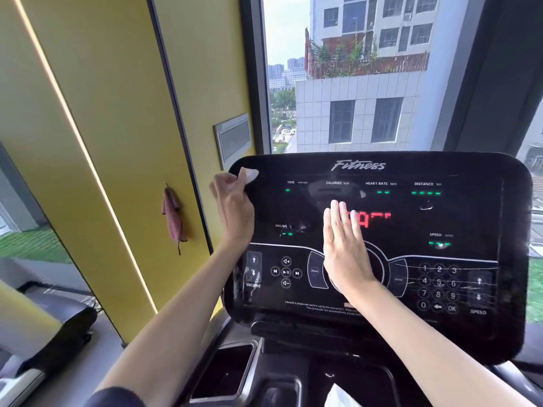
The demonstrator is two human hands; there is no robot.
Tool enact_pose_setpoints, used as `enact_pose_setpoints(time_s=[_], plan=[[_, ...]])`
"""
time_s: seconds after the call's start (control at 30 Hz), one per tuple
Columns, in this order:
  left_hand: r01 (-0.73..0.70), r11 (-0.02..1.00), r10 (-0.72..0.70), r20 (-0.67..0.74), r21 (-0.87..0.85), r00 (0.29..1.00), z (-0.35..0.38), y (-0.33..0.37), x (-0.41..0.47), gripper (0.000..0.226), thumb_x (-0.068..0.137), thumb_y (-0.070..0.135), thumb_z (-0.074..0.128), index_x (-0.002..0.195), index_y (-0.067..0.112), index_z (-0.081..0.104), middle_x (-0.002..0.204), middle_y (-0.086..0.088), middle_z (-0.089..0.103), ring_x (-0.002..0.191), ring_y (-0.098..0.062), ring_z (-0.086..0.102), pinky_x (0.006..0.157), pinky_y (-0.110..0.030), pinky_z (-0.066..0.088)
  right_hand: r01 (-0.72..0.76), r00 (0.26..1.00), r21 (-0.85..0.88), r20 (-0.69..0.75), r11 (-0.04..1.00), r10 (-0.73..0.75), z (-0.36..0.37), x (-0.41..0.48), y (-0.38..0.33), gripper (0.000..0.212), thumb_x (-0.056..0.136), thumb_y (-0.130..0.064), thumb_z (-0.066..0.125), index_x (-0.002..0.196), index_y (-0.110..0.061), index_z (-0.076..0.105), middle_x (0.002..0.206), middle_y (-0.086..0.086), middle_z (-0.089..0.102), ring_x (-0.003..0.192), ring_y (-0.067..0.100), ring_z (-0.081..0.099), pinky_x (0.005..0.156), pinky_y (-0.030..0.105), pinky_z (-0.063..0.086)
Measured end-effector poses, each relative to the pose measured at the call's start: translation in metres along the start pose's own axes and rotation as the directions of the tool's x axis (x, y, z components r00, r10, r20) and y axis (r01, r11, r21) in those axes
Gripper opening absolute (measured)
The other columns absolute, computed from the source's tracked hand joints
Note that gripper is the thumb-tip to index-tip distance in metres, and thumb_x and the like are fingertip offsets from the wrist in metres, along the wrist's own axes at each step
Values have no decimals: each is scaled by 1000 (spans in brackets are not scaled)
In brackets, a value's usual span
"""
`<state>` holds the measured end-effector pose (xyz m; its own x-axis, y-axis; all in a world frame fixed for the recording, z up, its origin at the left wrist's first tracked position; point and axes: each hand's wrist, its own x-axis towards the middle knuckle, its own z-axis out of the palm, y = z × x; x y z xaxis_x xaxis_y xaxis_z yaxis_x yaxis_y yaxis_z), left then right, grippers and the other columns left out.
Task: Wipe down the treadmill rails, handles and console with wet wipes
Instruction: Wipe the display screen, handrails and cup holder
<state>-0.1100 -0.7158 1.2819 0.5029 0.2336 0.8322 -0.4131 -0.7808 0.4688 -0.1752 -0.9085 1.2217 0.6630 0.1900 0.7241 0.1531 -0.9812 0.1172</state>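
The treadmill's black console [458, 212] fills the middle and right of the head view, with lit green readouts, a red display and a keypad. My left hand [233, 205] is at the console's upper left corner and pinches a white wet wipe [247, 175] against its edge. My right hand [345, 245] lies flat on the console's centre with straight fingers, partly covering the red display and the round dial. The rails and handles are mostly out of view.
Below the console is a black tray with a cup recess [223, 371] and something white [343, 396] at the bottom edge. A yellow wall panel [117, 142] with a hanging dark red cloth [173, 217] stands left. A window [367, 74] lies behind.
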Motion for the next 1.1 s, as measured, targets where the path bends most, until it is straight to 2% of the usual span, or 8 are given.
enact_pose_setpoints(time_s=[0.17, 0.33, 0.4, 0.47, 0.57, 0.83, 0.93, 1.1], plan=[[-98, 995, 94, 123, 34, 988, 18, 10, -28, 49, 70, -27, 50, 108, -2, 66, 93, -15, 57, 83, -31, 48, 61, -34, 49, -3, 1000, 17, -7, 1000, 3, 3, -2, -1, 58, 84, 3, 13, 135, 18, 37, 142, 36, 34, 134, 49, 33, 110, 57, 30], [-412, 897, 441, 306, -160, 844, 12, 13, -73, 41, 76, -18, 54, 108, 2, 68, 90, -10, 56, 81, -24, 50, 62, -34, 50, 3, 1000, 15, -9, 1000, -3, 4, -1, 1, 56, 80, 8, 33, 135, 18, 37, 143, 36, 34, 135, 48, 32, 112, 56, 26], [-299, 935, 339, 237, -191, 910, 1, 10, -64, 38, 80, -17, 53, 110, 1, 68, 92, -8, 53, 86, -20, 49, 71, -24, 48, 11, 1000, 16, -6, 1000, -11, 4, -1, 2, 54, 84, 7, 28, 136, 17, 37, 144, 35, 34, 135, 47, 32, 114, 55, 24], [-2, 980, 20, 90, -198, 996, -8, 10, -37, 39, 84, -17, 50, 114, 1, 66, 95, -6, 48, 90, -18, 46, 80, -13, 42, 4, 1000, 18, -10, 1000, -4, 5, 0, 2, 54, 84, 6, 23, 135, 16, 39, 142, 34, 36, 134, 47, 35, 113, 55, 27], [208, 966, -213, -19, -155, 977, -9, 5, 4, 35, 87, -15, 46, 114, -1, 63, 100, -12, 49, 94, -18, 44, 80, 2, 30, 5, 1000, 35, -21, 999, -4, 3, 0, 2, 55, 79, 10, 37, 134, 17, 41, 141, 34, 38, 133, 47, 37, 110, 56, 31], [-43, 993, 60, 150, -113, 987, 22, 28, -30, 32, 80, -19, 50, 103, -1, 65, 96, -11, 61, 89, -26, 52, 74, -20, 36, 15, 1000, -31, -7, 999, -16, 10, -3, 4, 56, 84, 3, 19, 135, 17, 39, 141, 35, 37, 133, 47, 35, 111, 55, 30], [-224, 953, 288, 387, -202, 876, 15, 24, -49, 33, 76, -19, 53, 97, -1, 70, 91, -12, 64, 85, -29, 56, 76, -25, 43, 30, 999, -7, 18, 1000, -30, 6, -2, 4, 54, 80, 5, 44, 133, 18, 41, 140, 36, 38, 132, 48, 37, 109, 57, 32], [23, 957, 173, 636, -288, 752, -19, 18, -44, 23, 82, -8, 62, 96, 8, 71, 87, 1, 64, 82, -13, 60, 72, -10, 42, -109, 992, 255, 84, 961, 90, -20, 6, -2, 82, 64, 4, 69, 141, 5, 38, 145, 24, 40, 138, 36, 34, 117, 49, 16]])
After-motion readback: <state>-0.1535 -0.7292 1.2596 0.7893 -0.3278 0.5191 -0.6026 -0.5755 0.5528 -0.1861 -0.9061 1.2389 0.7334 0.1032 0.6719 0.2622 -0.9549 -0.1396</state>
